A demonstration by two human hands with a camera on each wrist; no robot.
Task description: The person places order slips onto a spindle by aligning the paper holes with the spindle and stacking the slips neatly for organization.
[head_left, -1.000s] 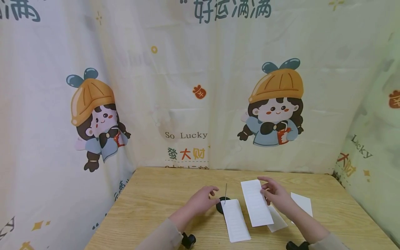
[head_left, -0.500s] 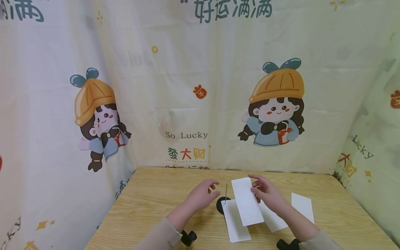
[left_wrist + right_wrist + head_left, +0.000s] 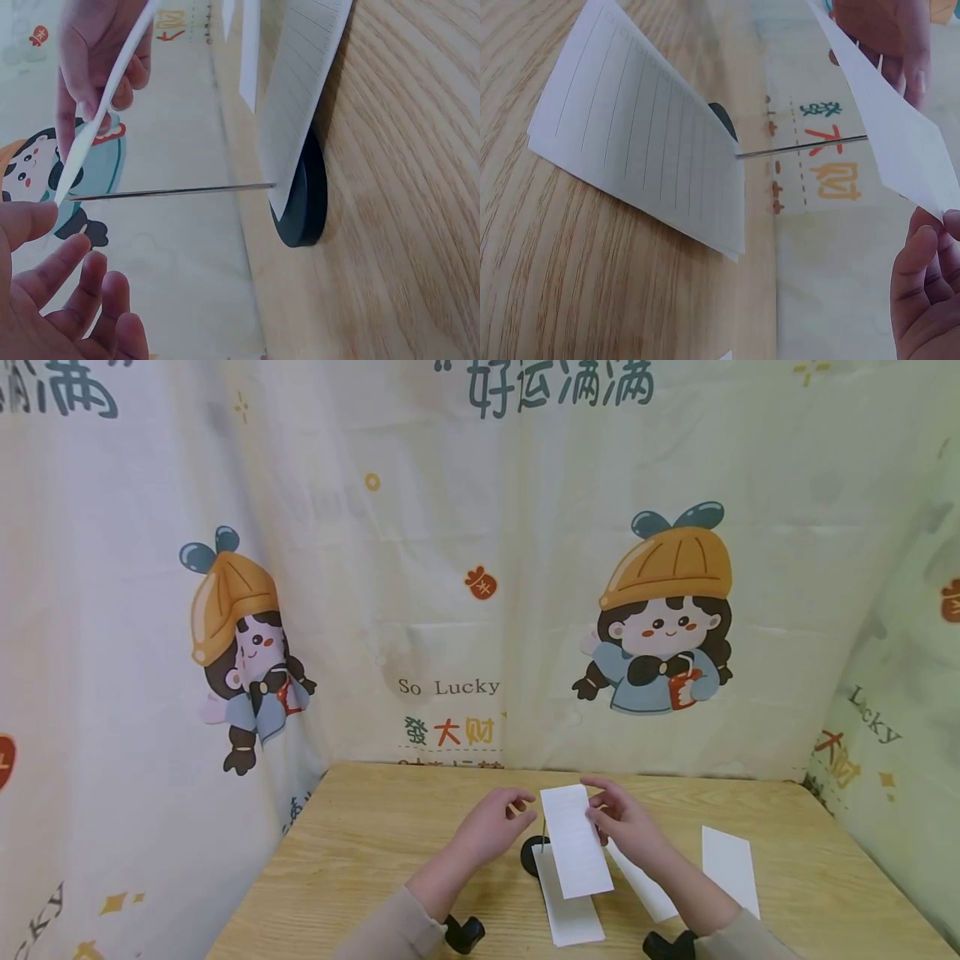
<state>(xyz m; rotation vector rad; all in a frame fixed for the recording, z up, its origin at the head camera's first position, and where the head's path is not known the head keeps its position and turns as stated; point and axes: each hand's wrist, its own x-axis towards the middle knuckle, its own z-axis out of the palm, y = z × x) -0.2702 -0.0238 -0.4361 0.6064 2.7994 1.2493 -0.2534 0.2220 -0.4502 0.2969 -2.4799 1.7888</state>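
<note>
1. Sheet [image 3: 575, 842] is hanging over the upright spike [image 3: 172, 192], its far-left corner lying at the tip. Not telling from here whether it's pierced.
2. Right hand [image 3: 626, 822] is pinching the sheet's right edge, fingers [image 3: 922, 244] and thumb closing on paper. Probably holding it by the edge so the spike corner is staying unobstructed.
3. Left hand [image 3: 491, 827] is hovering by the opposite corner, fingers [image 3: 73, 255] loosely spread, not grasping. Thumb is lining up with the paper's end; contact isn't showing clearly. Likely standing ready to steady that corner.
4. Stack [image 3: 577, 922] is sitting low on the spike, skewered near its far end, partly covering the round black base [image 3: 311, 202]. Base is presumably keeping the spike vertical. Ruled lines are showing on the stack's face.
5. Two loose sheets are lying to the right: nearer one [image 3: 651, 889] partly behind the right forearm, other one [image 3: 731, 868] farther out. Likely sitting there for easy right-side reach.
6. Surface [image 3: 375, 860] is showing light wood grain, its back edge running along a pale curtain [image 3: 420, 610].
7. Curtain is wrapping back and sides, carrying yellow-hatted cartoon figures, Chinese characters and "So Lucky".
</note>
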